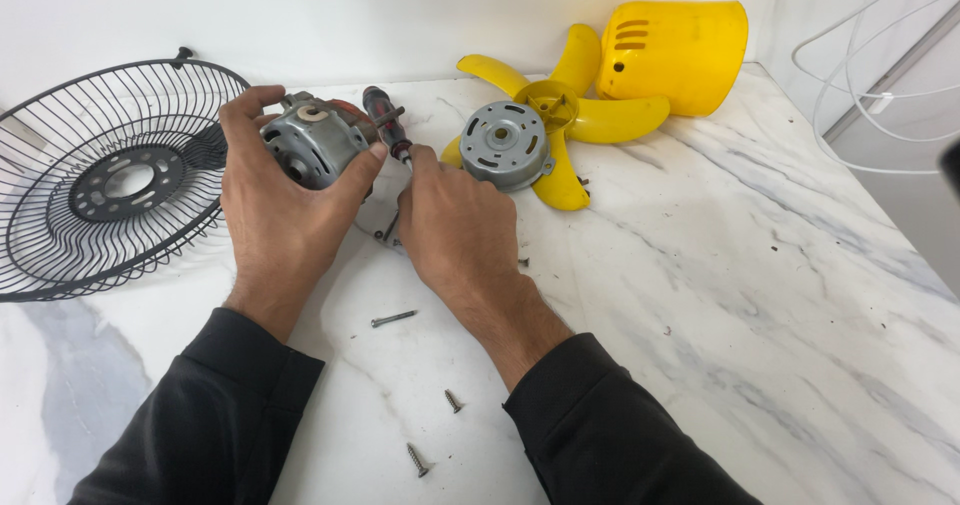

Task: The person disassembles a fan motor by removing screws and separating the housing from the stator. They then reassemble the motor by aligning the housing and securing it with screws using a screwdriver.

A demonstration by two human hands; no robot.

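My left hand (275, 195) grips a grey metal fan motor (312, 143), holding it tilted just above the white marble table (700, 295). Beside it, my right hand (450, 225) is closed around a screwdriver (385, 120) with a red and black handle that sticks up past my fingers next to the motor. The screwdriver's tip is hidden behind my hand. A grey round motor cover (505, 145) lies to the right, resting on a yellow fan blade (570, 115). Both arms wear black sleeves.
A black wire fan grille (100, 180) lies at the left. A yellow plastic housing (675, 55) lies on its side at the back. Three loose screws (393, 318) (453, 401) (417, 460) lie near my forearms. White cables (860, 105) hang at the right.
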